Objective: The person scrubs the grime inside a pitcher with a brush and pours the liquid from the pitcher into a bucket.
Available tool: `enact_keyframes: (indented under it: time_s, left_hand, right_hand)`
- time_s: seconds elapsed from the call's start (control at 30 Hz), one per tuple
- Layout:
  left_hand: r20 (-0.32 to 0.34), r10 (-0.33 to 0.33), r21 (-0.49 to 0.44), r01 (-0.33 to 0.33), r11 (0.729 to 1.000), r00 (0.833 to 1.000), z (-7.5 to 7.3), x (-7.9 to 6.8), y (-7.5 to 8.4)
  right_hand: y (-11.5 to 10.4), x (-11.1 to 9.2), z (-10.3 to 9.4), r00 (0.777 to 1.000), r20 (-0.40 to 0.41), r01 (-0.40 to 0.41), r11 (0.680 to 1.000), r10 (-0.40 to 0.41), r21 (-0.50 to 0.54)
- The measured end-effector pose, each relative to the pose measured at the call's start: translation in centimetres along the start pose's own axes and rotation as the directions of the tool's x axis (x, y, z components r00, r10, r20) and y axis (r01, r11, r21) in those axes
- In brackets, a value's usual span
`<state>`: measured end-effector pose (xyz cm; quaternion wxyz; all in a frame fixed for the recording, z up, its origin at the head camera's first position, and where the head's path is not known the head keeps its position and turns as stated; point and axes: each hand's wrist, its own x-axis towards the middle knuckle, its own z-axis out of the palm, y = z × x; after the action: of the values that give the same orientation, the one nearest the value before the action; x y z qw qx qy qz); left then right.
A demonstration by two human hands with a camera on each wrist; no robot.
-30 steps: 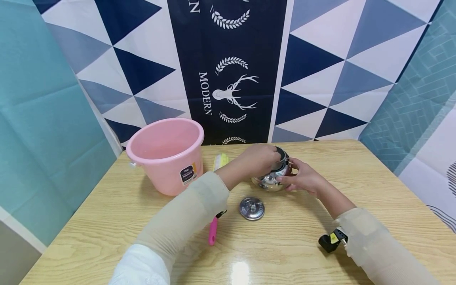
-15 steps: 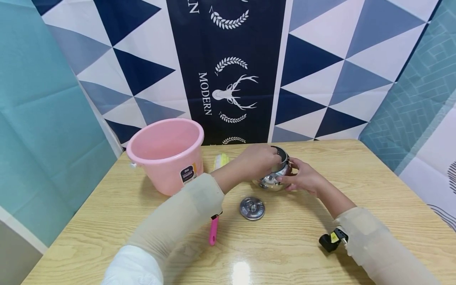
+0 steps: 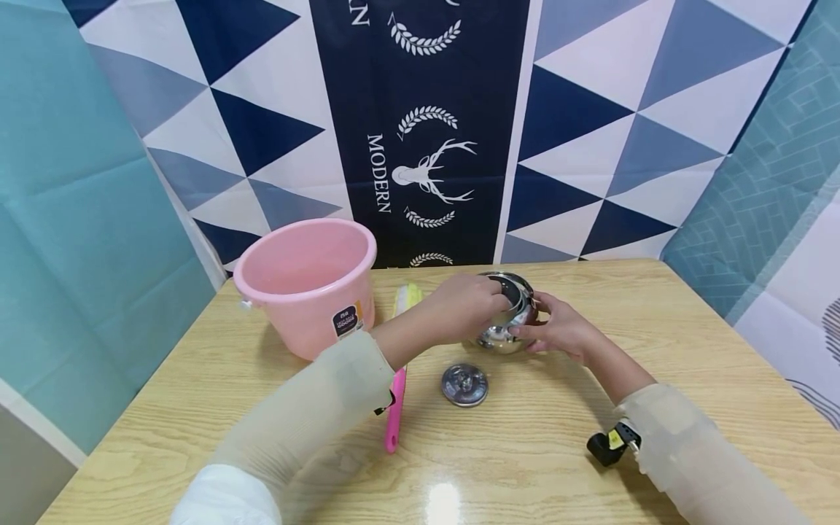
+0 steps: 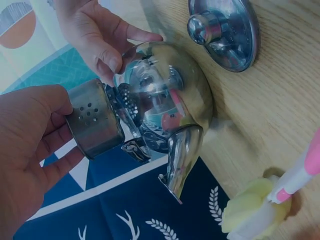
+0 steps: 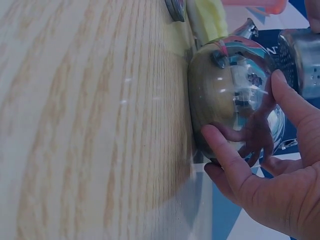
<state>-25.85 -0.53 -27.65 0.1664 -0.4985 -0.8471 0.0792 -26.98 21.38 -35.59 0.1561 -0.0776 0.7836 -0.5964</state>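
A shiny metal teapot (image 3: 504,340) stands on the table, its spout (image 4: 182,157) showing in the left wrist view. My right hand (image 3: 561,324) holds the pot's round side, fingers and thumb spread around it. With my left hand (image 3: 462,310) I pinch a perforated metal tea strainer (image 4: 95,120) by its rim. The strainer is just outside the pot's mouth, its holed bottom facing the opening; the right wrist view also shows the strainer (image 5: 307,62) there. The teapot lid (image 3: 464,384) lies on the table in front, knob up.
A pink bucket (image 3: 305,295) stands at the back left. Between it and the pot lies a brush with a pink handle (image 3: 394,419) and a yellow sponge head (image 3: 408,295), partly behind my left arm. A patterned cloth (image 3: 420,182) hangs behind the table (image 3: 525,452).
My left hand has moved slightly left and toward me, away from the pot's mouth with the strainer. More of the pot's rim shows now. The right hand stays on the pot.
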Motion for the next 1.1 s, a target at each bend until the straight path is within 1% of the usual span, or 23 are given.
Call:
enact_keyframes:
  time_s: [0.1,0.17,0.23,0.4,0.53,0.63,0.83,1.0,1.1]
  left_hand:
    - [-0.045,0.019,-0.018,-0.02,1.0,0.999,-0.1,-0.5,-0.1]
    - [-0.057,0.022,-0.027,-0.024,0.999,0.998,-0.2,-0.9,-0.1]
    - [-0.055,0.019,-0.03,-0.021,0.999,0.998,-0.3,-1.2,-0.1]
    - [-0.042,0.022,0.002,-0.022,1.0,0.999,-0.1,-1.8,0.3]
    - [-0.07,0.037,0.018,-0.036,0.999,0.997,0.3,-2.3,0.7]
    - [-0.077,0.047,0.021,-0.045,0.999,0.996,0.5,-2.7,1.1]
    - [-0.061,0.084,0.06,-0.08,0.995,0.995,0.7,-3.1,2.0]
    - [-0.088,0.12,0.098,-0.111,0.989,0.989,0.9,-3.4,2.9]
    - [-0.096,0.131,0.107,-0.121,0.987,0.987,1.1,-3.5,3.3]
  right_hand:
    - [0.0,0.0,0.0,1.0,0.0,0.0,1.0,0.0,0.001]
    - [0.0,0.1,0.0,1.0,-0.001,-0.001,1.0,0.001,0.003]
    - [0.0,0.1,0.0,1.0,-0.001,-0.002,1.0,0.002,0.002]
    - [0.1,0.1,0.0,1.0,-0.006,-0.006,1.0,0.006,0.004]
    - [0.2,0.2,0.0,1.0,-0.003,-0.009,1.0,0.009,-0.001]
    - [0.1,0.2,0.0,1.0,0.0,-0.003,1.0,0.003,-0.006]
    - [0.0,0.1,0.0,1.0,0.0,0.012,1.0,-0.012,-0.001]
    - [0.0,0.1,-0.1,1.0,0.001,0.016,1.0,-0.016,0.0]
    - [0.1,0.2,-0.1,1.0,-0.004,0.013,1.0,-0.013,-0.009]
